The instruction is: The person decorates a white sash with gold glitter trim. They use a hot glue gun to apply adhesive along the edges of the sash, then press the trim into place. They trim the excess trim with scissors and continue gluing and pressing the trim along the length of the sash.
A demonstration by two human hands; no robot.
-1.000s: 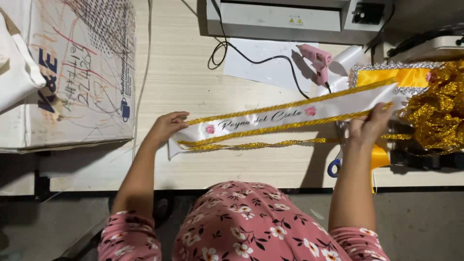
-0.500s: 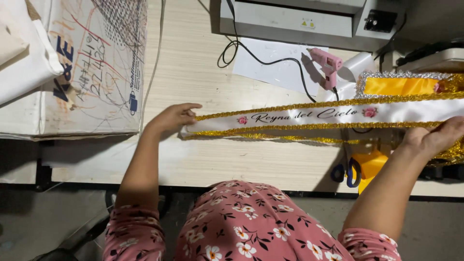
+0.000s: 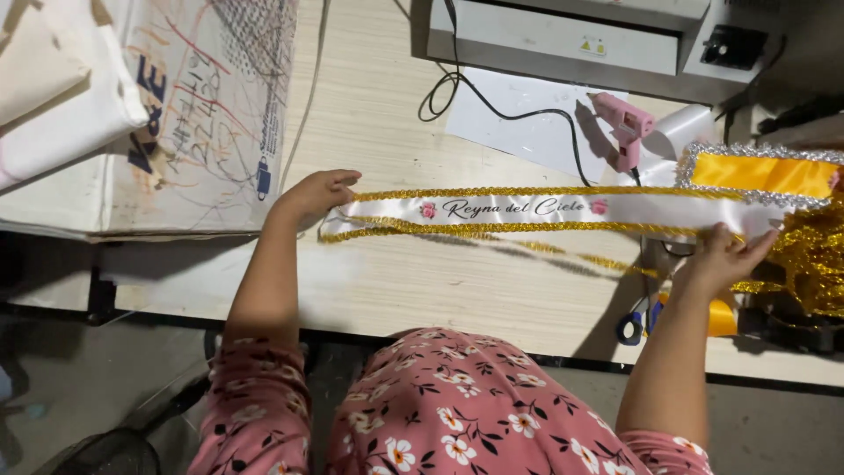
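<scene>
sash point(image 3: 545, 209): white satin band with dark script lettering and a small pink rose at each end of the lettering, edged top and bottom with gold trim; it stretches level across the middle of the counter point(image 3: 396, 281), held taut between both hands.
gold trim point(image 3: 492, 237): one loose strand sags below the lower edge of the sash and trails toward the right.
left hand point(image 3: 318, 193): grips the left end of the sash, fingers curled over and pinching the end of the band; the hand rests on the counter just beside the marked cardboard box.
right hand point(image 3: 725, 255): holds the right part of the sash from below, fingers spread upward against the band's lower edge, thumb side toward the tinsel.
gold tinsel pile point(image 3: 813, 264): heaped at the far right, touching the right end of the sash.
yellow satin piece point(image 3: 763, 174): bordered with silver trim, just above the sash's right end.
pink glue gun point(image 3: 624, 127): lying behind the sash on a white sheet of paper point(image 3: 519, 119), its black cord point(image 3: 492, 101) looping to the left.
scissors point(image 3: 635, 324): blue handles showing under the right forearm, near the counter's front edge.
grey machine point(image 3: 563, 40): along the back of the counter.
cardboard box point(image 3: 211, 105): scribbled over, at the left, with a white cloth bundle point(image 3: 61, 105) on it.
</scene>
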